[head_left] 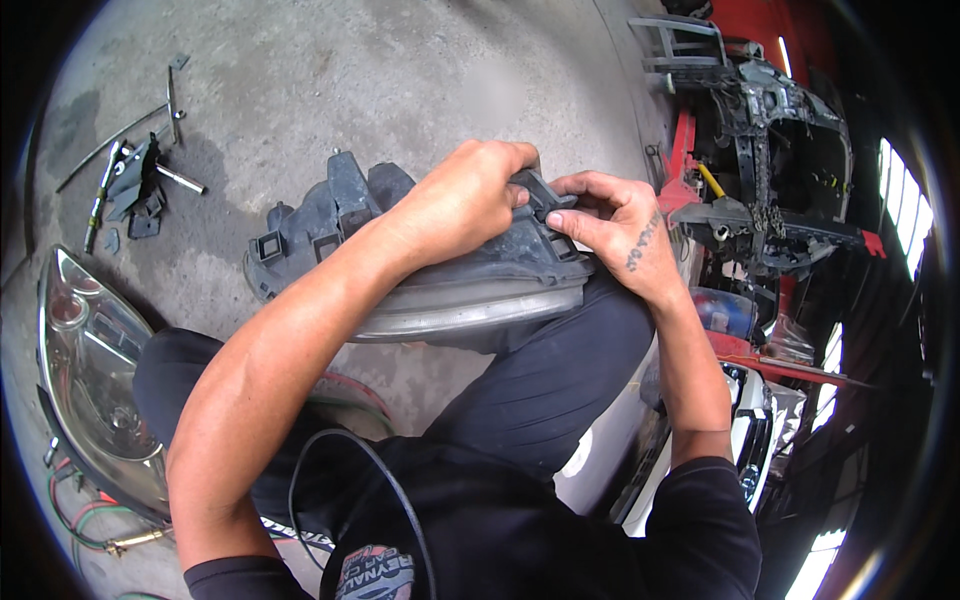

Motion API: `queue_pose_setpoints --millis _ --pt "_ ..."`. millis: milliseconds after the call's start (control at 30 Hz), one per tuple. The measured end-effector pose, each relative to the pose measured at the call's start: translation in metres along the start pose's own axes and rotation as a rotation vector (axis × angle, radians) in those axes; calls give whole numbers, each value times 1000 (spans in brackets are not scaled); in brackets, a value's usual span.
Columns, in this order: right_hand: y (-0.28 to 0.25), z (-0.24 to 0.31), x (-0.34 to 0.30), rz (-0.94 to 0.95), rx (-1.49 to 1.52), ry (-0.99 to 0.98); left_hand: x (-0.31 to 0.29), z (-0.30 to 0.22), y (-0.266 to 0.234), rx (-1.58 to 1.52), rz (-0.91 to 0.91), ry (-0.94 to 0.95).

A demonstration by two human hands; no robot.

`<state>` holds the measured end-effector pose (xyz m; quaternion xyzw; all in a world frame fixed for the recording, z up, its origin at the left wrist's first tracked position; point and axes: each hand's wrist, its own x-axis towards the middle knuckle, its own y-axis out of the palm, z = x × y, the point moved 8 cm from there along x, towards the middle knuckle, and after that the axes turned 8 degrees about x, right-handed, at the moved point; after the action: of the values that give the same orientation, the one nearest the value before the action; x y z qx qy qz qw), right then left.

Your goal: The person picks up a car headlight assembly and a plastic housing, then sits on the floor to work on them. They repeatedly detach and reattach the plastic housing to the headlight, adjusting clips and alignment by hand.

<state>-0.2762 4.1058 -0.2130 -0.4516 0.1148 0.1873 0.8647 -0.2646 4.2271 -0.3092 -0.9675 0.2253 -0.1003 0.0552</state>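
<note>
A car headlight point(440, 270) lies across my thighs, its dark grey plastic back turned up and its clear lens edge toward me. My left hand point(470, 195) is closed at the right end of the housing, with its thumb against a black plastic bracket point(538, 190). From the other side my right hand point(622, 232) pinches the same bracket, thumb on the near side and fingers curled behind. The left hand's fingertips are hidden, and I cannot tell whether the bracket is joined to the housing.
A second headlight point(95, 360) stands on the floor at left. Beyond it lie a ratchet point(103, 195), a long bar point(110, 148) and broken black plastic pieces point(135, 185). Hoses point(85, 520) run at lower left. A stripped car front point(770, 150) and red stand point(683, 160) are at right.
</note>
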Motion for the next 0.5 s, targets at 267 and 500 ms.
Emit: queue_pose_setpoints --millis 267,500 --pt "-2 0 -3 -41 -61 -78 -3 4 -2 -75 -26 10" --pt "-4 -2 1 -20 -49 -91 -3 4 -3 -127 3 -3"
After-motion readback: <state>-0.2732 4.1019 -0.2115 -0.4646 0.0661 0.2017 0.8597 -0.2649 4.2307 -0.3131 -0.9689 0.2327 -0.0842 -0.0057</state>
